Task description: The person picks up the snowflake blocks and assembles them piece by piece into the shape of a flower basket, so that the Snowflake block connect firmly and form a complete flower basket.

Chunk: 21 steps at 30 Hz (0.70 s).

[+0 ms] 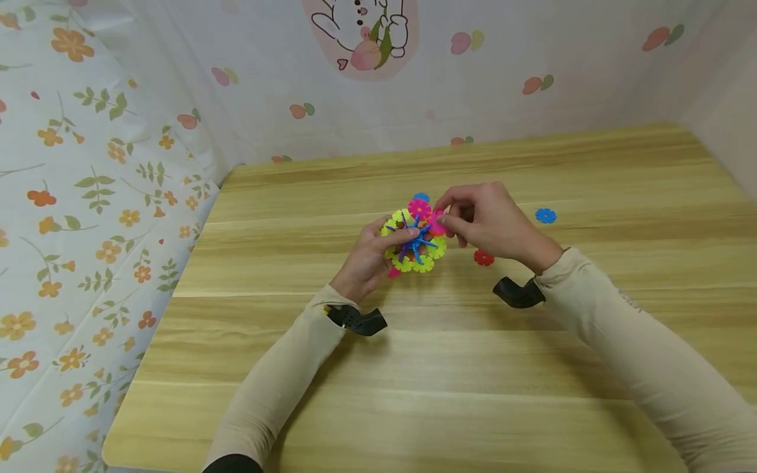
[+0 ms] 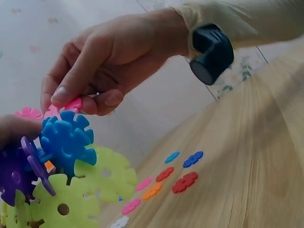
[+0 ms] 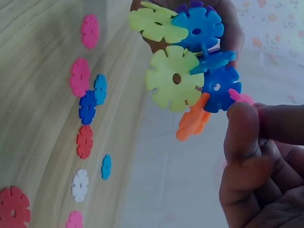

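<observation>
My left hand holds a cluster of interlocked snowflake discs, with its thumb lying over the middle. Yellow-green discs form the cluster's outer ring, and blue discs and purple discs stand on edge inside it. From the right, my right hand pinches a pink snowflake disc at the cluster's edge; fingers partly hide it. In the right wrist view its tip touches or overlaps a blue disc; whether they are slotted together I cannot tell. An orange disc sits beside that blue one.
Loose snowflake discs lie on the wooden table: a light blue disc and a red disc at the right, plus an orange disc, a white disc and several others. A patterned curtain hangs behind the table.
</observation>
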Each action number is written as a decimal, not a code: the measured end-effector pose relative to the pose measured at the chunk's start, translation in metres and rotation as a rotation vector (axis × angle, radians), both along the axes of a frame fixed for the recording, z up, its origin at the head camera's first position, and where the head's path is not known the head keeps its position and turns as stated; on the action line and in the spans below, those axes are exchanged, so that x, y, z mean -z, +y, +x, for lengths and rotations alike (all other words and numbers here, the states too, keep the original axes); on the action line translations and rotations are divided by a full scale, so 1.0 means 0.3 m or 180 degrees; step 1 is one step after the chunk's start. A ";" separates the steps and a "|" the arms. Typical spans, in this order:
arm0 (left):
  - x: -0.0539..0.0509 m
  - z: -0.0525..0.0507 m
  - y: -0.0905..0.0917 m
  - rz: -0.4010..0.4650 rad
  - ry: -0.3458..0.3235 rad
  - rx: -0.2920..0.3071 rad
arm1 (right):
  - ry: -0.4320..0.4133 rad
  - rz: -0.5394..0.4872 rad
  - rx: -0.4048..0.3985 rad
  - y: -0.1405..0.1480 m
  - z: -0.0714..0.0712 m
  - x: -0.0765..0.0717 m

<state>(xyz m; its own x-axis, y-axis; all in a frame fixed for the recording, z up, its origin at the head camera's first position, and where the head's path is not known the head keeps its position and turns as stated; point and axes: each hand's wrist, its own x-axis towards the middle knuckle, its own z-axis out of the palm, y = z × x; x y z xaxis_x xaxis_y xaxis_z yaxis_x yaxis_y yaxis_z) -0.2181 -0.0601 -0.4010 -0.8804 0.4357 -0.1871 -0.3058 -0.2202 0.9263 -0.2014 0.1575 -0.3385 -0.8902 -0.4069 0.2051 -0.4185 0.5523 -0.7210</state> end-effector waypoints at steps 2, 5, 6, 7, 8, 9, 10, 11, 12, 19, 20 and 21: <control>-0.002 -0.002 0.005 -0.0062 0.0057 -0.0045 | -0.0071 0.0081 0.0015 0.000 -0.003 -0.005; -0.006 -0.002 0.015 -0.0169 0.0162 -0.0100 | -0.0239 0.0177 0.0040 0.000 -0.010 -0.017; -0.009 -0.001 0.018 -0.0225 0.0205 -0.0116 | -0.0297 0.0198 0.0037 0.001 -0.013 -0.020; -0.010 0.000 0.021 -0.0270 0.0240 -0.0132 | -0.0332 0.0213 0.0027 0.002 -0.017 -0.023; -0.011 -0.001 0.024 -0.0322 0.0273 -0.0142 | -0.0361 0.0219 0.0011 0.003 -0.021 -0.025; -0.011 0.000 0.027 -0.0377 0.0303 -0.0151 | -0.0383 0.0224 -0.0016 0.005 -0.023 -0.024; -0.011 0.001 0.030 -0.0418 0.0315 -0.0161 | -0.0404 0.0212 -0.0040 0.007 -0.024 -0.021; -0.011 0.002 0.032 -0.0444 0.0326 -0.0167 | -0.0421 0.0186 -0.0060 0.009 -0.024 -0.017; -0.009 0.003 0.034 -0.0470 0.0331 -0.0170 | -0.0415 0.0178 -0.0090 0.011 -0.024 -0.009; 0.011 -0.007 0.030 -0.0474 0.0266 -0.0183 | -0.0508 -0.0037 -0.0090 0.015 -0.034 0.039; 0.009 -0.010 0.028 -0.0463 0.0251 -0.0191 | -0.0511 -0.0053 -0.0063 0.019 -0.039 0.039; 0.008 -0.013 0.027 -0.0441 0.0237 -0.0200 | -0.0496 -0.0062 -0.0036 0.026 -0.046 0.036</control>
